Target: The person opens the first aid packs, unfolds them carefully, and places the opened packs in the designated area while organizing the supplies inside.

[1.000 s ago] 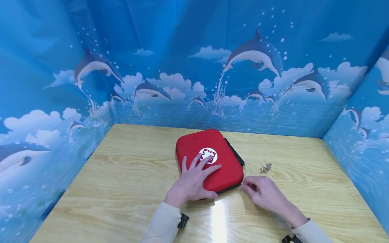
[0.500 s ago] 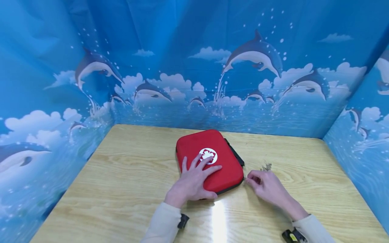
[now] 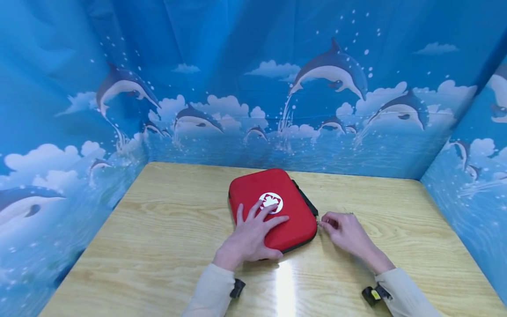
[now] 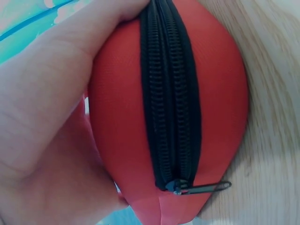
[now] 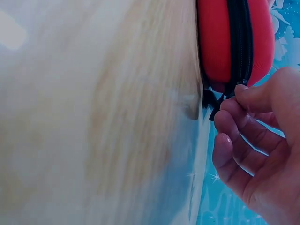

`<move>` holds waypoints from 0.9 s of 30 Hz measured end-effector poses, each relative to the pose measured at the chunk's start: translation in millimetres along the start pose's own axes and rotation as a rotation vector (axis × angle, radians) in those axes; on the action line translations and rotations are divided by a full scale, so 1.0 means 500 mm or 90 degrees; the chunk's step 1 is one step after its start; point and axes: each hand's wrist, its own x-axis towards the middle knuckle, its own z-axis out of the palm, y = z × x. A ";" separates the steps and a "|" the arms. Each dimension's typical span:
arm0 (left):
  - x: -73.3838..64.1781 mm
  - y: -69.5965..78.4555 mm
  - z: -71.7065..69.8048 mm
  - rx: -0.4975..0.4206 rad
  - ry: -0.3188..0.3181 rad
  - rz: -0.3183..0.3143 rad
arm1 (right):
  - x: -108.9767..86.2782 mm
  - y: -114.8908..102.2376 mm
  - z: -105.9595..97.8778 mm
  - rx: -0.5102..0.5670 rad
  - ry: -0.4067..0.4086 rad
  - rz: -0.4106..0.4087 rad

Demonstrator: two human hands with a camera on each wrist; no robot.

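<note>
A red first-aid case (image 3: pixel 253 185) with a round white emblem (image 3: pixel 271 203) lies on the wooden table. Spread across its top, my left hand (image 3: pixel 251 240) presses it down, thumb at the near edge. My right hand (image 3: pixel 346 233) is at the case's right side, pinching a small zipper pull (image 3: pixel 319 223) between thumb and index finger. In the right wrist view the black zipper (image 5: pixel 240 42) runs up to those fingertips. The left wrist view shows two rows of zipper teeth (image 4: pixel 171 93) and another zipper pull (image 4: pixel 204 188) hanging at their end.
A black strap handle (image 3: pixel 306 200) is fixed along the case's right side. Wooden tabletop (image 3: pixel 170 229) surrounds the case. A blue curtain (image 3: pixel 222 57) printed with dolphins stands behind the table and at both sides.
My right hand has moved away from me along the case's right side, from the near corner toward the handle, with the zipper pull. The left hand and case have stayed put.
</note>
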 end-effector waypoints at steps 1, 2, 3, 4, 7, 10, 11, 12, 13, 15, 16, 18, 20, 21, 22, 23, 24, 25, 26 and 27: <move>0.000 0.000 0.000 0.001 0.001 0.002 | 0.004 0.002 0.000 -0.001 -0.001 0.009; 0.000 0.001 -0.001 0.002 0.003 0.004 | 0.007 0.003 0.001 -0.002 -0.002 0.017; -0.001 0.001 -0.001 0.003 0.004 0.006 | 0.011 0.005 0.002 -0.003 -0.003 0.024; -0.001 0.001 -0.002 0.003 0.005 0.009 | 0.014 0.006 0.004 -0.005 -0.002 0.028; -0.004 -0.002 -0.004 -0.001 0.010 0.017 | 0.023 0.007 0.008 -0.006 0.001 0.040; -0.008 -0.009 -0.006 -0.019 0.021 0.020 | 0.032 0.007 0.012 -0.003 0.004 0.052; -0.009 -0.013 -0.007 -0.029 0.025 0.018 | 0.034 0.007 0.013 0.003 0.000 0.061; -0.010 -0.017 -0.009 -0.041 0.030 0.014 | 0.036 0.007 0.013 0.013 -0.005 0.071; -0.011 -0.021 -0.010 -0.054 0.036 0.008 | 0.038 0.007 0.014 0.028 -0.014 0.083; -0.013 -0.030 -0.013 -0.080 0.054 -0.015 | 0.040 0.008 0.014 0.068 -0.036 0.109; -0.014 -0.035 -0.015 -0.093 0.064 -0.033 | 0.041 0.008 0.014 0.088 -0.046 0.118; -0.016 -0.044 -0.020 -0.108 0.089 -0.076 | 0.042 0.009 0.013 0.127 -0.064 0.138; -0.017 -0.052 -0.025 -0.117 0.106 -0.124 | 0.042 0.009 0.012 0.154 -0.074 0.145; -0.019 -0.055 -0.027 -0.125 0.110 -0.146 | 0.042 0.010 0.011 0.161 -0.076 0.144; -0.020 -0.058 -0.030 -0.133 0.108 -0.167 | 0.042 0.009 0.011 0.169 -0.079 0.143; -0.021 -0.059 -0.032 -0.141 0.102 -0.184 | 0.043 0.009 0.011 0.174 -0.080 0.144; -0.022 -0.061 -0.033 -0.151 0.092 -0.198 | 0.042 0.009 0.010 0.179 -0.082 0.141; -0.022 -0.062 -0.034 -0.163 0.085 -0.207 | 0.042 0.009 0.010 0.183 -0.085 0.137; -0.023 -0.062 -0.035 -0.176 0.076 -0.216 | 0.041 0.008 0.009 0.190 -0.088 0.135; -0.023 -0.062 -0.036 -0.186 0.071 -0.220 | 0.040 0.008 0.008 0.196 -0.091 0.132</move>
